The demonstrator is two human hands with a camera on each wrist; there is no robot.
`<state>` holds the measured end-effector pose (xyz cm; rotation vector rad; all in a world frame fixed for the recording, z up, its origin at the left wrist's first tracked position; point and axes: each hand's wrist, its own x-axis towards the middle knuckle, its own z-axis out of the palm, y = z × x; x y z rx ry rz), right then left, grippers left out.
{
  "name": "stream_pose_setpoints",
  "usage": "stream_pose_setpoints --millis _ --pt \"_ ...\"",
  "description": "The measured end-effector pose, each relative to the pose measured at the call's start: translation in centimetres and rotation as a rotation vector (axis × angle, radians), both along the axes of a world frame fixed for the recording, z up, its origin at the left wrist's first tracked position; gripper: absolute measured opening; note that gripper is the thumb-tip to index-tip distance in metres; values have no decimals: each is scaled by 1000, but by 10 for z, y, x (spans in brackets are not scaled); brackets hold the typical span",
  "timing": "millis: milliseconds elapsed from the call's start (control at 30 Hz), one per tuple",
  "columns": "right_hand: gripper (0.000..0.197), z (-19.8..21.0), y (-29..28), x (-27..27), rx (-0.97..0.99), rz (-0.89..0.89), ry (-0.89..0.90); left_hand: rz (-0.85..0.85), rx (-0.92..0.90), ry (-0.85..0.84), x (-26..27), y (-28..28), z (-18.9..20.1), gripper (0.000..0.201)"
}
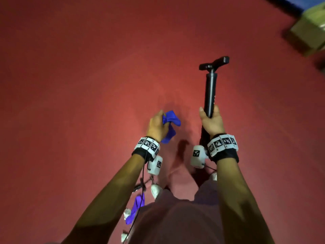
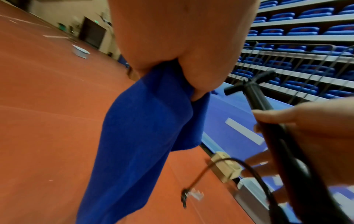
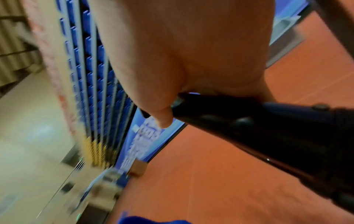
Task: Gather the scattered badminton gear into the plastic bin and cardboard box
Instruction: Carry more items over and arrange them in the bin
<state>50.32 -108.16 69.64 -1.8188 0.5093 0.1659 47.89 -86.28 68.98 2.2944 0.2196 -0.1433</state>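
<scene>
My left hand point(image 1: 156, 125) grips a bunched blue towel point(image 1: 169, 125), which hangs down from the fist point(image 2: 145, 136). In my right hand point(image 1: 212, 122) is a black hand pump point(image 1: 211, 92), gripped low on its barrel with the T-handle pointing away from me. Its thin black hose point(image 2: 249, 174) dangles below. The open cardboard box point(image 1: 307, 36) sits on the red floor at the far right; it shows small in the left wrist view point(image 2: 226, 166). A pale plastic tub point(image 2: 80, 51) stands far off on the court.
Another blue cloth point(image 1: 136, 208) and white shuttlecocks point(image 1: 127, 213) lie on the floor by my left foot point(image 1: 155, 190). Blue stadium seats point(image 2: 306, 30) behind a rail border the red court on the right. Bare red floor stretches ahead.
</scene>
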Motion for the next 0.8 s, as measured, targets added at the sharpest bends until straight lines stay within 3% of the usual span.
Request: stream_pose_setpoints --millis 167,267,400,500,567,633,800 --pt "39 -10 -172 13 278 -287 82 -172 -63 7 64 -163 24 26" --pt "46 -5 -269 29 401 -444 22 -323 -196 16 86 -260 40 22" --pt "35 11 -370 45 356 -599 -132 -431 -86 -26 123 -361 45 33" --pt "45 18 -432 49 293 -664 -171 -532 -16 -12 156 -423 42 69" --pt "43 16 -469 54 308 -716 -178 -611 14 6 175 -464 46 80" --pt "36 13 -505 60 317 -770 -159 -669 23 -10 194 -507 48 82" --pt "55 4 -603 83 356 -910 -129 -813 30 -39 249 -631 41 73"
